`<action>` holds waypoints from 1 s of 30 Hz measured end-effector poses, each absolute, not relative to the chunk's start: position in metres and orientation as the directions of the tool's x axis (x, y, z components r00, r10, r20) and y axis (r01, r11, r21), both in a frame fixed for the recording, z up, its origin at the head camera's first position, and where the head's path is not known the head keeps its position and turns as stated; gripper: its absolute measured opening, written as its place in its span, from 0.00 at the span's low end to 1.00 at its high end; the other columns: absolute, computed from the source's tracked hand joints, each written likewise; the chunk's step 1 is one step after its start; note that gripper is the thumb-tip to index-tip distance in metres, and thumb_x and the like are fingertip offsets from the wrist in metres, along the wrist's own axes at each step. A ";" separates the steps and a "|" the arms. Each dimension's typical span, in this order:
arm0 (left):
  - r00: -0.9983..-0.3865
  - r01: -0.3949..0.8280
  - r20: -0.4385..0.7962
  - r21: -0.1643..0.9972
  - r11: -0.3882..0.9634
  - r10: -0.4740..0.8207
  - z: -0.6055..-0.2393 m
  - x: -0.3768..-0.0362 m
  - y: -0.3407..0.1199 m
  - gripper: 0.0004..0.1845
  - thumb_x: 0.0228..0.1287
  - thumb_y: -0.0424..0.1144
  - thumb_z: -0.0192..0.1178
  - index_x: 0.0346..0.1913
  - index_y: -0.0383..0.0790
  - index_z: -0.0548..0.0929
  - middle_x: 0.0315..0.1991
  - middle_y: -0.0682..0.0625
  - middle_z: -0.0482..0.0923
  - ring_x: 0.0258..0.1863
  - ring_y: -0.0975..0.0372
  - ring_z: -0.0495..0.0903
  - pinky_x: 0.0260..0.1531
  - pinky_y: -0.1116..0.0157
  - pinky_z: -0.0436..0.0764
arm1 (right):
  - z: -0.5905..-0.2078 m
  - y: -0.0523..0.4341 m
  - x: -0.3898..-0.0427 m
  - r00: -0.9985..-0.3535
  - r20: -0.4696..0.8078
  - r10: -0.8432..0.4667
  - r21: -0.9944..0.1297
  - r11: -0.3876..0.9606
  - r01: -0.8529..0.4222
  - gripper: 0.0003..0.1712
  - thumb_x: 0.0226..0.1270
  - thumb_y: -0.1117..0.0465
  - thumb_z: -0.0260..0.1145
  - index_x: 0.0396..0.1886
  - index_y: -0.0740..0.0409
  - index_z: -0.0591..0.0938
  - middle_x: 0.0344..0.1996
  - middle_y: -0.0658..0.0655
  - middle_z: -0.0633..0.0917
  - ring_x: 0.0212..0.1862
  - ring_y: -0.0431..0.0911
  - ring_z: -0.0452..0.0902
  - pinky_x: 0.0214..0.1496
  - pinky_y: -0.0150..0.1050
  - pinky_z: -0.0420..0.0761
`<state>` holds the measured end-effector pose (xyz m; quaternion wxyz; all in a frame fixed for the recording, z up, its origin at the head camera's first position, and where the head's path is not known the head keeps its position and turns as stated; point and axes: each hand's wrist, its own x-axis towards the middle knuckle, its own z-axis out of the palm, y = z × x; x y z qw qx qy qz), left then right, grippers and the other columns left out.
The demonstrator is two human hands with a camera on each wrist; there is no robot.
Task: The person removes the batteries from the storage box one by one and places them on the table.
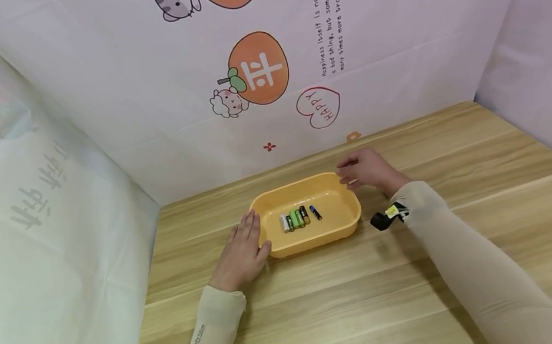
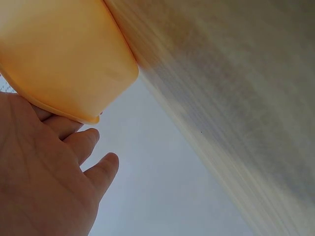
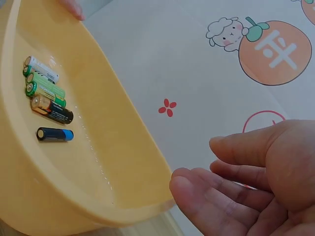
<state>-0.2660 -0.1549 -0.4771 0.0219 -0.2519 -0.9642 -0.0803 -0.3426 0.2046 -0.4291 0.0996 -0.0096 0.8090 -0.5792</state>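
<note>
A yellow plastic basin [image 1: 313,243] stands on the wooden table. Inside it, several batteries [image 1: 295,219] lie side by side in a row: white, green, and black with copper. One dark battery with a blue end [image 1: 316,212] lies slightly apart on the right. My left hand [image 1: 240,253] rests on the basin's left rim with fingers extended; the left wrist view shows the fingertips at the rim's edge. By the back right corner is my right hand [image 1: 368,171], loosely bent and holding nothing. In the right wrist view its fingertips [image 3: 183,184] are at or very near the rim.
Behind the table [image 1: 330,318] hangs a white cloth wall [image 1: 165,111] printed with cartoons and lettering. Further cloth walls rise at the left and right. A small black wrist camera [image 1: 382,220] sticks out from the right sleeve, beside the basin.
</note>
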 end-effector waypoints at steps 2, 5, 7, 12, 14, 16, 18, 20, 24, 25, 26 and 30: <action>-0.869 0.496 0.092 0.143 0.857 0.487 -0.478 -0.266 -0.155 0.36 0.76 0.52 0.43 0.76 0.35 0.46 0.77 0.45 0.40 0.75 0.55 0.40 0.71 0.52 0.47 | -0.430 0.203 -0.343 -0.979 -0.143 -0.147 -0.939 0.331 0.087 0.21 0.71 0.64 0.62 0.59 0.71 0.75 0.51 0.71 0.80 0.48 0.58 0.82 0.42 0.45 0.84; -0.868 0.497 0.092 0.142 0.856 0.489 -0.478 -0.266 -0.155 0.36 0.77 0.52 0.43 0.76 0.35 0.47 0.77 0.45 0.40 0.75 0.55 0.41 0.71 0.51 0.48 | -0.433 0.202 -0.344 -0.977 -0.125 -0.173 -0.945 0.320 0.065 0.20 0.71 0.63 0.62 0.58 0.70 0.76 0.51 0.72 0.79 0.48 0.59 0.81 0.41 0.45 0.84; -0.870 0.494 0.084 0.141 0.858 0.486 -0.477 -0.266 -0.154 0.36 0.77 0.52 0.42 0.76 0.35 0.46 0.77 0.46 0.39 0.75 0.55 0.41 0.71 0.52 0.47 | -0.435 0.202 -0.344 -0.976 -0.115 -0.187 -0.950 0.309 0.053 0.21 0.71 0.63 0.62 0.58 0.70 0.75 0.52 0.73 0.78 0.49 0.61 0.80 0.41 0.46 0.84; -0.868 0.496 0.084 0.135 0.858 0.489 -0.476 -0.266 -0.154 0.36 0.77 0.52 0.42 0.76 0.34 0.47 0.77 0.45 0.40 0.75 0.53 0.43 0.71 0.52 0.47 | -0.436 0.197 -0.344 -0.974 -0.105 -0.202 -0.952 0.303 0.040 0.22 0.71 0.63 0.62 0.60 0.71 0.74 0.53 0.74 0.77 0.50 0.62 0.80 0.41 0.46 0.84; -0.865 0.501 0.092 0.132 0.855 0.493 -0.477 -0.266 -0.154 0.36 0.77 0.51 0.43 0.76 0.34 0.48 0.77 0.44 0.41 0.75 0.52 0.44 0.71 0.51 0.49 | -0.435 0.195 -0.343 -0.973 -0.104 -0.207 -0.951 0.307 0.037 0.22 0.71 0.64 0.61 0.60 0.72 0.74 0.53 0.74 0.77 0.50 0.62 0.80 0.42 0.47 0.84; -0.865 0.501 0.096 0.133 0.855 0.492 -0.477 -0.267 -0.154 0.36 0.76 0.51 0.43 0.76 0.34 0.48 0.77 0.44 0.41 0.75 0.52 0.45 0.71 0.51 0.50 | -0.434 0.192 -0.343 -0.971 -0.105 -0.213 -0.949 0.312 0.034 0.22 0.71 0.64 0.61 0.61 0.72 0.74 0.53 0.74 0.77 0.49 0.61 0.80 0.43 0.48 0.84; -0.865 0.501 0.099 0.134 0.855 0.491 -0.477 -0.267 -0.155 0.36 0.76 0.51 0.43 0.76 0.34 0.48 0.77 0.44 0.42 0.75 0.51 0.45 0.71 0.50 0.50 | -0.434 0.189 -0.342 -0.970 -0.107 -0.219 -0.948 0.318 0.032 0.23 0.71 0.65 0.62 0.61 0.73 0.73 0.53 0.74 0.77 0.49 0.61 0.80 0.43 0.49 0.84; -0.866 0.500 0.101 0.130 0.856 0.491 -0.478 -0.267 -0.155 0.36 0.76 0.51 0.43 0.76 0.34 0.48 0.77 0.44 0.42 0.75 0.52 0.45 0.70 0.50 0.50 | -0.434 0.185 -0.343 -0.968 -0.106 -0.227 -0.945 0.327 0.027 0.23 0.71 0.64 0.62 0.61 0.73 0.74 0.53 0.73 0.78 0.49 0.61 0.81 0.43 0.49 0.84; -0.866 0.499 0.100 0.122 0.858 0.490 -0.478 -0.267 -0.155 0.36 0.77 0.52 0.42 0.76 0.34 0.47 0.77 0.44 0.41 0.75 0.53 0.43 0.71 0.50 0.50 | -0.435 0.178 -0.344 -0.960 -0.106 -0.258 -0.937 0.350 0.010 0.23 0.70 0.64 0.63 0.60 0.73 0.74 0.52 0.73 0.78 0.49 0.62 0.80 0.42 0.48 0.84; -0.864 0.502 0.101 0.122 0.856 0.492 -0.478 -0.267 -0.155 0.36 0.77 0.52 0.42 0.76 0.34 0.48 0.77 0.44 0.41 0.75 0.53 0.43 0.70 0.50 0.50 | -0.436 0.177 -0.344 -0.957 -0.107 -0.270 -0.935 0.355 0.004 0.23 0.70 0.64 0.62 0.60 0.73 0.74 0.52 0.73 0.78 0.49 0.62 0.80 0.42 0.48 0.84; -0.864 0.503 0.102 0.125 0.855 0.494 -0.478 -0.267 -0.155 0.36 0.77 0.52 0.42 0.76 0.34 0.48 0.77 0.44 0.42 0.75 0.53 0.44 0.70 0.50 0.50 | -0.436 0.175 -0.344 -0.953 -0.108 -0.282 -0.932 0.361 -0.002 0.23 0.71 0.64 0.62 0.60 0.73 0.74 0.52 0.73 0.78 0.50 0.62 0.80 0.42 0.47 0.84; -0.860 0.510 0.104 0.131 0.850 0.499 -0.477 -0.267 -0.155 0.36 0.77 0.52 0.42 0.76 0.33 0.49 0.77 0.44 0.42 0.75 0.53 0.43 0.70 0.50 0.50 | -0.436 0.167 -0.344 -0.944 -0.108 -0.311 -0.922 0.386 -0.022 0.23 0.70 0.64 0.63 0.60 0.72 0.75 0.50 0.69 0.80 0.49 0.61 0.80 0.40 0.46 0.85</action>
